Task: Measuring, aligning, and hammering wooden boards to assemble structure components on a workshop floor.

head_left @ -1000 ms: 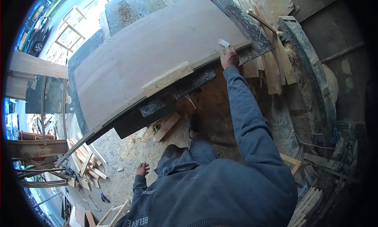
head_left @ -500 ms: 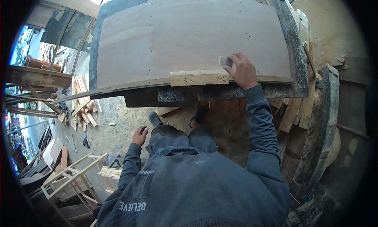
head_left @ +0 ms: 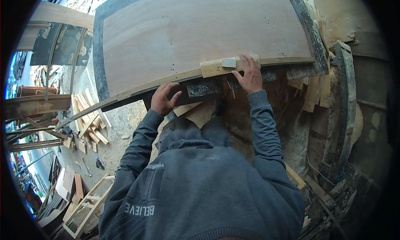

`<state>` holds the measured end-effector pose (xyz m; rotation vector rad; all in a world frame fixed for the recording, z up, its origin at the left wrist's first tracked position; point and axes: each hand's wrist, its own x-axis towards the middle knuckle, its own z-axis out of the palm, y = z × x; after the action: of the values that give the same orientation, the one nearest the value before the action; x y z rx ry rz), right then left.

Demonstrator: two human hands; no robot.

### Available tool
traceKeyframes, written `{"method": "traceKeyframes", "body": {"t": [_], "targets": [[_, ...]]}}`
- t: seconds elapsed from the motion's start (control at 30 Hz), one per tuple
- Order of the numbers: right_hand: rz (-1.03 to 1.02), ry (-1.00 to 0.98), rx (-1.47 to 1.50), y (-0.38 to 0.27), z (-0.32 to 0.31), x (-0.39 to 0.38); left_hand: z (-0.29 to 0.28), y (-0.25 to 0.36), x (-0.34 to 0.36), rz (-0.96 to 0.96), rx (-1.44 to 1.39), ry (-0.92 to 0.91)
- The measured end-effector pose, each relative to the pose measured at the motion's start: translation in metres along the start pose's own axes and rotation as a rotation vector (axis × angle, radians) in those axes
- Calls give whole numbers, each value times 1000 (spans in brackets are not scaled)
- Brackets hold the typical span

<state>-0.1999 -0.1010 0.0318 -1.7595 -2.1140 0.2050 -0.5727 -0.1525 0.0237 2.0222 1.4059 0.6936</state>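
A short, thick wooden block (head_left: 211, 69) lies across the long wooden strip (head_left: 187, 76) along the table's near edge. On top of the block rests a small pale rectangular piece (head_left: 228, 62), its exact kind unclear. My right hand (head_left: 251, 77) grips the block's right end, fingers over the top and thumb at the near side, just right of the small piece. My left hand (head_left: 163, 100) is at the strip's near edge, left of the block, with thumb and fingers apart and nothing seen in it. A large flat wood panel (head_left: 200, 29) lies beyond the strip.
The strip's left end juts past the dark table frame (head_left: 100, 52). Loose wood sticks (head_left: 89, 119) lie on the floor at left, with a slatted wooden frame (head_left: 88, 206) nearer me. Boards and a worn beam (head_left: 348, 102) stand at right.
My right hand has let go of the small piece, now on the block, and has taken hold of the block. My left hand has risen from my side to the strip. The view has shifted.
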Motion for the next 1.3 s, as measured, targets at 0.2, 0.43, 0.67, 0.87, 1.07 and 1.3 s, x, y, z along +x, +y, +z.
{"method": "traceKeyframes", "body": {"t": [0.2, 0.43, 0.67, 0.87, 1.07, 1.3], "targets": [[-57, -119, -102, -2, 0, 2, -16, -57, 22, 73, 485, -45], [-396, -212, -272, 17, 38, 14, -9, -88, 36, 73, 604, -226], [-612, 50, -282, 39, 53, 26, -18, -67, 43, 131, 607, -305], [-579, 39, -277, 27, 21, 28, -65, -20, 52, 156, 705, -333], [-570, 79, -262, 11, -18, 35, -106, 29, 60, 210, 747, -330], [-594, 157, -147, -9, -61, 47, -158, 81, 72, 315, 802, -251]]}}
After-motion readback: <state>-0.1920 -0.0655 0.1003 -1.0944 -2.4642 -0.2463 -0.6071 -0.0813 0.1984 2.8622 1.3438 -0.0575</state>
